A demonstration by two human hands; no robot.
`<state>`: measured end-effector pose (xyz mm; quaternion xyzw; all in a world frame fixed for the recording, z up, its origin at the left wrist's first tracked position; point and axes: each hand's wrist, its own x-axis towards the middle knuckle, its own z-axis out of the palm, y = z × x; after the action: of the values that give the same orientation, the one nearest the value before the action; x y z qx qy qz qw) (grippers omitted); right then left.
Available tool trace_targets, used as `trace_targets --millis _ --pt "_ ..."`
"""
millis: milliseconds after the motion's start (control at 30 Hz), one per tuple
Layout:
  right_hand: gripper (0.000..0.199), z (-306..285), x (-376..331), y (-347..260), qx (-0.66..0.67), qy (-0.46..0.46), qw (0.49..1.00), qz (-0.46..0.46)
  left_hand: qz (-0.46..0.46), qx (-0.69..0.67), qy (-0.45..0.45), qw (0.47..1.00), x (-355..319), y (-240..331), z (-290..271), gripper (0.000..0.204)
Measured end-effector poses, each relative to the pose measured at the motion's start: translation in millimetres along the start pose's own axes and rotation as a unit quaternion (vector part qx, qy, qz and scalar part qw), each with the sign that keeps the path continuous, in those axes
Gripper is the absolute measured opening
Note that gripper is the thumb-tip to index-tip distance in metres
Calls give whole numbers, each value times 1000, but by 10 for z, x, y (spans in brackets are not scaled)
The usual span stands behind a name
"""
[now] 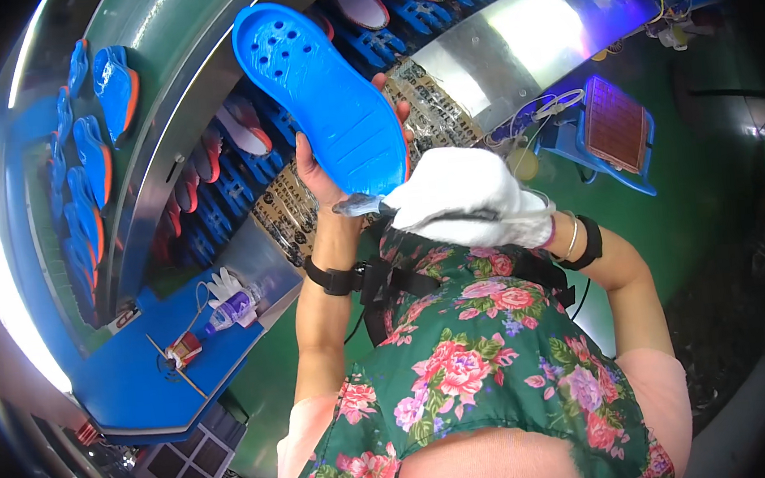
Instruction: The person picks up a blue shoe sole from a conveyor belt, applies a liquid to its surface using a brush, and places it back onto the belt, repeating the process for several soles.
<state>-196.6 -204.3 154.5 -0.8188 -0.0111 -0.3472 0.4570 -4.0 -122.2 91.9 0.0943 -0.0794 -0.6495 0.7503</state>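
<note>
My bare left hand (324,176) holds up a blue shoe sole (322,100), thumb on the near left edge and fingers on the right edge. The sole has a cluster of round holes at its far end and ribbed lines toward its near end. Its surface looks glossy and wet, with a thin red rim at the right. My right hand (460,199), in a white glove, is closed around a small brush (362,205). The bristles are at the sole's near end; most of the handle is hidden by the glove.
Beyond my hands curves a metal-edged line with blue racks (215,225) and red-rimmed soles. More blue soles (115,89) stand at the left. A blue table (133,384) holds a bottle (226,311), a white glove (222,286) and a red container (183,349). A blue-framed stool (616,126) stands right.
</note>
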Motion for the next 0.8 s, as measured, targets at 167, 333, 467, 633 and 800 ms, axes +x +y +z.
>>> trace_targets --millis 167,333,467,633,800 --pt "16 -57 5 89 32 58 995 69 -54 -25 -26 998 -11 0 -70 109" --pt "17 -7 -113 -73 132 -1 987 87 -69 -13 -24 997 92 -25 -106 111" --pt "11 -29 -119 34 173 49 970 166 -130 -70 -97 984 76 37 -146 111" --pt "21 -85 -117 68 -5 28 999 26 -208 -50 -32 976 149 134 -23 106" --pt "28 -96 -240 -115 30 -51 998 2 -265 -81 -93 956 313 122 17 102"
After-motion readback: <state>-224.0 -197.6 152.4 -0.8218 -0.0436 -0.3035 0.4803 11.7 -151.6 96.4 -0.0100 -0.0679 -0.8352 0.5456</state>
